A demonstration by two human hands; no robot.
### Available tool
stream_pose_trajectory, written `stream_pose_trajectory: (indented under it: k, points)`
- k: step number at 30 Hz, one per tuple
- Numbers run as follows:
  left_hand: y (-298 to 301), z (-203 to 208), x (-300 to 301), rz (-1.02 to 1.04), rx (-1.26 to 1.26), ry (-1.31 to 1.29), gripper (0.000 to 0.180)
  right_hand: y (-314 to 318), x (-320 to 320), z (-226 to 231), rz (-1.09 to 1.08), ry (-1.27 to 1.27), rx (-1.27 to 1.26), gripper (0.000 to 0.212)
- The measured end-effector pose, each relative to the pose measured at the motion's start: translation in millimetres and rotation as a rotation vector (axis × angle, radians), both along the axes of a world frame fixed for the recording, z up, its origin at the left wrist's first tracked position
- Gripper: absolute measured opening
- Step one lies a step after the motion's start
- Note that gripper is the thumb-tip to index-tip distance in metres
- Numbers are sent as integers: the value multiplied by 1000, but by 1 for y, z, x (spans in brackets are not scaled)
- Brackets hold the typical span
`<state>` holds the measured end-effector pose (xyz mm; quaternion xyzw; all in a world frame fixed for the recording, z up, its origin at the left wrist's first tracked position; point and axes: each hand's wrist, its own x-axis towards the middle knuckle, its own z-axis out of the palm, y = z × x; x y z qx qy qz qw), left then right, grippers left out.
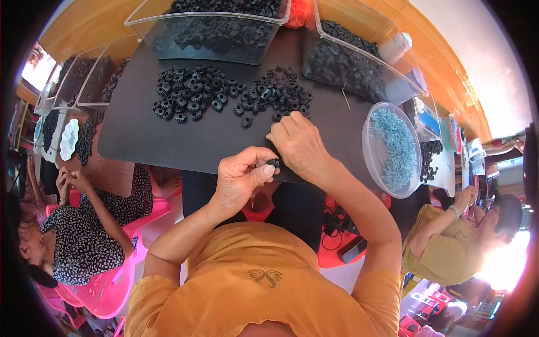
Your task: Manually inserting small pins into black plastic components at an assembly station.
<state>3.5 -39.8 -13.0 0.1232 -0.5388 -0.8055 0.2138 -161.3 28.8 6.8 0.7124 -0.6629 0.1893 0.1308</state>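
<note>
My left hand (pixel 240 177) is closed near the table's front edge, pinching a small black plastic piece (pixel 273 163) between thumb and fingers. Beside it, my right hand (pixel 299 145) is curled at the near side of a loose pile of small black parts (pixel 275 92). Its fingertips point down and are hidden, so what they hold, if anything, cannot be made out. A second pile of chunkier black plastic parts (pixel 193 94) with holes lies to the left, nearly touching the first. A single black part (pixel 246 122) sits a little in front of the piles.
On the dark table (pixel 146 135) stand two clear bins, one at the back (pixel 213 42) and one at the back right (pixel 348 70), full of black parts. A round tub (pixel 368 146) at right holds light blue translucent bits. People sit on the left (pixel 84 241) and right (pixel 449 241).
</note>
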Motion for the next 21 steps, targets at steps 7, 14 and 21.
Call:
stream_pose_trajectory:
  k: [7, 14, 21]
  points:
    - [0, -1, -1, 15, -3, -4, 19, 8, -7, 5, -21, -251, -30, 13]
    - [1, 8, -10, 83, 11, -77, 17, 29, 3, 21, -321, -1341, 62, 9]
    - [4, 16, -23, 90, 115, -76, 14, 35, 30, 15, -259, -1452, -165, 8]
